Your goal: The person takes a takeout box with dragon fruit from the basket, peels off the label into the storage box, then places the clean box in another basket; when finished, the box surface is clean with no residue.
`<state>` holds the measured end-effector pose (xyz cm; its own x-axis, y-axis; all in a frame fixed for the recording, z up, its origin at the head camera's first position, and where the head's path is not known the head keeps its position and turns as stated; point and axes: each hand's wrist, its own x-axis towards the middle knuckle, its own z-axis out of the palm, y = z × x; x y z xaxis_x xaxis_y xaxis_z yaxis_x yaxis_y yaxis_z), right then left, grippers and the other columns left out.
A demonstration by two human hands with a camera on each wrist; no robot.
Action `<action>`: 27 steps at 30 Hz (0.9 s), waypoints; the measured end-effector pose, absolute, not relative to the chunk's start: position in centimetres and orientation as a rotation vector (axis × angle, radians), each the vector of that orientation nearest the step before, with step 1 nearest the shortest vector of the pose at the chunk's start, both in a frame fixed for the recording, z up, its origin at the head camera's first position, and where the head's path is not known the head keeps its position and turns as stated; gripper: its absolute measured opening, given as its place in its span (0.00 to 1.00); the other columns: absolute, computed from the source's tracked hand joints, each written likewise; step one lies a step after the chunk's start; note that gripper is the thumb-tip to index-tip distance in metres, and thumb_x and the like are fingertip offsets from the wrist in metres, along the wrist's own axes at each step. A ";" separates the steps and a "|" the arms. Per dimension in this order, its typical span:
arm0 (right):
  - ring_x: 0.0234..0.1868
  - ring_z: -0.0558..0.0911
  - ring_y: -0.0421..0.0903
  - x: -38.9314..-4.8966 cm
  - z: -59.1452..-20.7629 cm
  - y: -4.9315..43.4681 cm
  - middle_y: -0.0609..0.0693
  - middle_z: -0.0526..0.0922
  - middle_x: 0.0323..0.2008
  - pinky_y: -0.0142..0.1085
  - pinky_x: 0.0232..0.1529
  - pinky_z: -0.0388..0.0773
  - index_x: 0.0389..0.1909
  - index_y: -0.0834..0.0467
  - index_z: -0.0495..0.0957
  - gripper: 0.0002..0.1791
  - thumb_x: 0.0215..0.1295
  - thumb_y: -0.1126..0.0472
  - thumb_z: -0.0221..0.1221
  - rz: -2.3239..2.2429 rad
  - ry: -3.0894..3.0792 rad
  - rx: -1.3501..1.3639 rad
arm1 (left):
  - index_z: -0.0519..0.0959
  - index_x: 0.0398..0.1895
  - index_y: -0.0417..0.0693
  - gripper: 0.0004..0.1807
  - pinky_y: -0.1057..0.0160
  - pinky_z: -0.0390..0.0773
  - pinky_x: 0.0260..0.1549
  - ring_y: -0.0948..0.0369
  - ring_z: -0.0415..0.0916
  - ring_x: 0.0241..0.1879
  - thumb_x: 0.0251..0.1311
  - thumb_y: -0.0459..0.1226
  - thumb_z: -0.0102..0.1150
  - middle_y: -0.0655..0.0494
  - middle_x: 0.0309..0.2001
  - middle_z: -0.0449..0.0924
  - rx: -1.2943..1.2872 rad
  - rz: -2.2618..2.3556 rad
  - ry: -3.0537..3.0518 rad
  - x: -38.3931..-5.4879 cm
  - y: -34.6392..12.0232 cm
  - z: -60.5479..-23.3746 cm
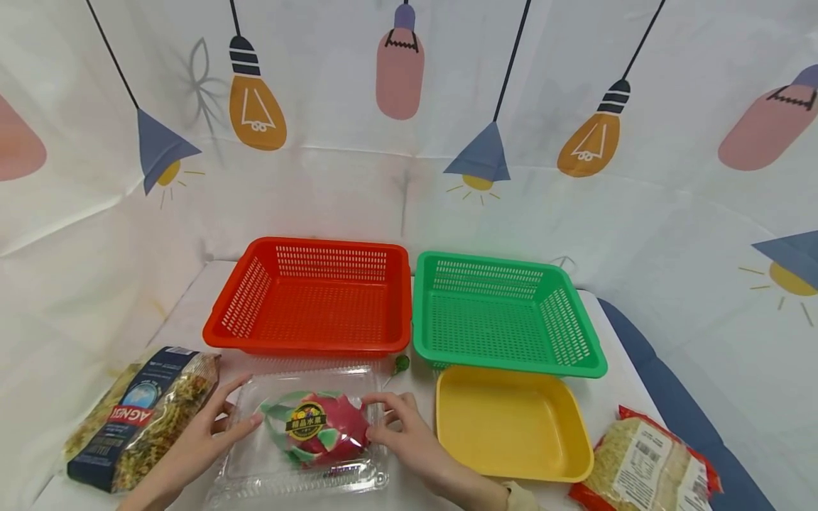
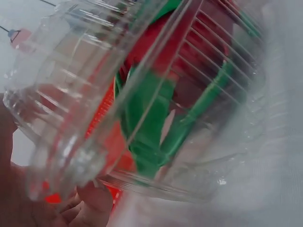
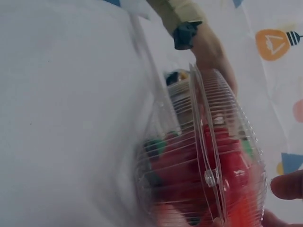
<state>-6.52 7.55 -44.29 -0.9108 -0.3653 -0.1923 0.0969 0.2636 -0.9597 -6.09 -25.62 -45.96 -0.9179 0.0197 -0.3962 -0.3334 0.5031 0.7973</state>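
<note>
1. I'm seeing the clear ribbed plastic clamshell box [image 1: 251,458] lying between both hands, pink-and-green dragon fruit [image 1: 345,426] inside, near the red perforated plastic basket [image 1: 313,347].
2. Bare left hand [image 1: 206,434] is gripping its left edge; oversqueezing risks popping the lid.
3. Bare right hand [image 1: 412,434] is meeting the right side, grip can't tell; uneven lifting risks tipping, fruit sliding.

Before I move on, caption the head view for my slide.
Hands at either side of a clear plastic box with dragon fruit inside, red basket and green basket beyond.
</note>
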 end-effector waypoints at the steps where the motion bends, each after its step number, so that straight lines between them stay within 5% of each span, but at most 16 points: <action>1: 0.47 0.70 0.48 -6.6 -44.3 7.6 0.54 0.65 0.47 0.38 0.41 0.70 0.59 0.50 0.77 0.24 0.61 0.62 0.63 -1.673 2.177 -0.255 | 0.46 0.79 0.56 0.44 0.62 0.66 0.29 0.60 0.61 0.31 0.68 0.51 0.59 0.48 0.42 0.61 -0.271 1.386 2.401 -6.1 -25.6 -46.0; 9: 0.50 0.71 0.51 -6.8 -44.4 7.6 0.57 0.64 0.53 0.41 0.44 0.70 0.57 0.47 0.77 0.21 0.61 0.60 0.64 -1.626 2.253 -0.347 | 0.49 0.78 0.53 0.42 0.63 0.63 0.27 0.62 0.59 0.29 0.68 0.47 0.60 0.49 0.40 0.60 -0.242 1.471 2.491 -5.9 -25.3 -46.9; 14: 0.57 0.65 0.51 -6.9 -43.6 6.6 0.58 0.62 0.61 0.47 0.52 0.67 0.53 0.48 0.79 0.19 0.60 0.61 0.64 -1.430 2.615 -0.699 | 0.52 0.78 0.51 0.38 0.64 0.64 0.25 0.63 0.60 0.25 0.70 0.43 0.58 0.51 0.36 0.62 -0.211 1.581 2.530 -5.5 -25.1 -47.7; 20: 0.48 0.68 0.38 -8.1 -41.9 4.3 0.46 0.71 0.51 0.26 0.46 0.66 0.65 0.51 0.73 0.24 0.68 0.57 0.61 -0.963 2.613 -1.262 | 0.52 0.78 0.54 0.38 0.65 0.65 0.26 0.63 0.62 0.27 0.71 0.44 0.57 0.52 0.36 0.62 -0.256 1.589 2.504 -5.2 -24.9 -48.2; 27: 0.38 0.68 0.33 -10.0 -41.2 1.5 0.43 0.71 0.45 0.23 0.35 0.66 0.63 0.51 0.73 0.22 0.70 0.51 0.60 -0.751 2.525 -1.207 | 0.50 0.78 0.54 0.37 0.65 0.74 0.32 0.62 0.71 0.35 0.72 0.42 0.55 0.50 0.39 0.70 -0.273 1.646 2.452 -5.1 -24.4 -48.3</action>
